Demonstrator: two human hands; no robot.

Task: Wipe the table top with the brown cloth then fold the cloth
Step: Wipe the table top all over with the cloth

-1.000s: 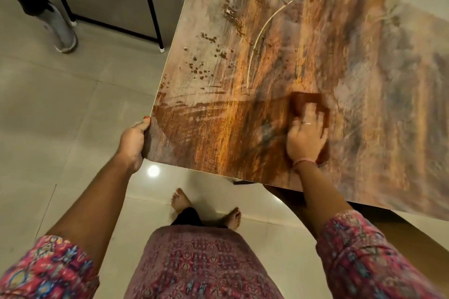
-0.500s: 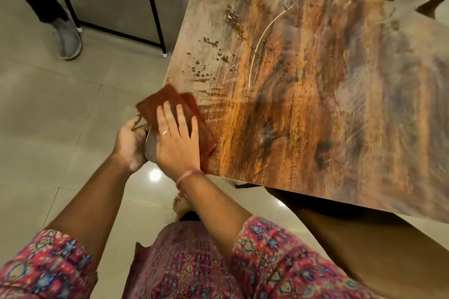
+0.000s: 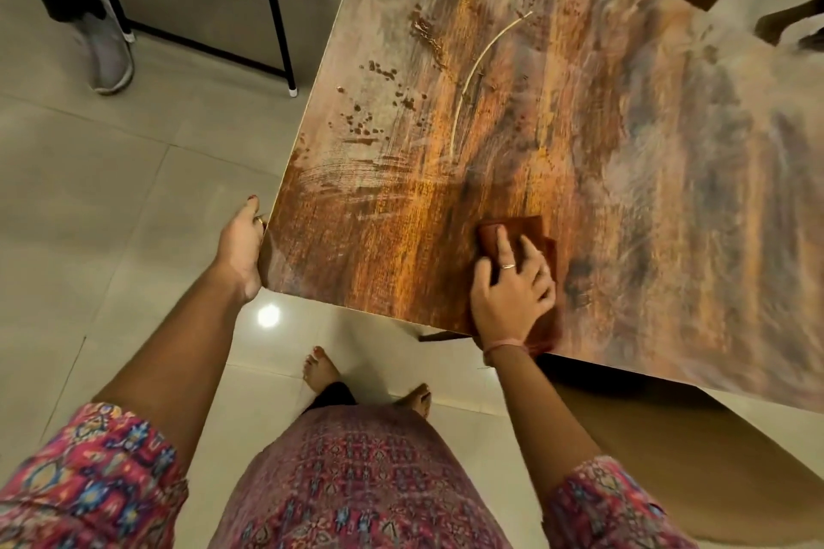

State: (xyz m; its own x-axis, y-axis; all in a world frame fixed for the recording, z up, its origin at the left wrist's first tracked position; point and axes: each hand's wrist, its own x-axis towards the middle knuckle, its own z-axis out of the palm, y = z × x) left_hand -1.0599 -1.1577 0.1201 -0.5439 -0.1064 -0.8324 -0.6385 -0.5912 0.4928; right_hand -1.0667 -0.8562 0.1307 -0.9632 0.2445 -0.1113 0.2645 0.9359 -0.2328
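Brown cloth (image 3: pixel 519 232), soft and limp, lay at the counter's (image 3: pixel 624 147) six o'clock edge, right hand (image 3: pixel 512 285) fingers spread flat on it; left hand (image 3: pixel 241 245) gripped the corner.

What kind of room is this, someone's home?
Probably a home or small indoor eating area: glossy tiled floor, a wood-patterned table top, a black metal-framed stand nearby, and the person is barefoot.

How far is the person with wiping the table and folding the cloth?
Done: the near strip of the table top looks darker, with swipe marks. In hand: the right hand presses the brown cloth flat near the near edge; the left hand grips the corner. Left: dark specks and pale haze farther up, then folding the cloth.
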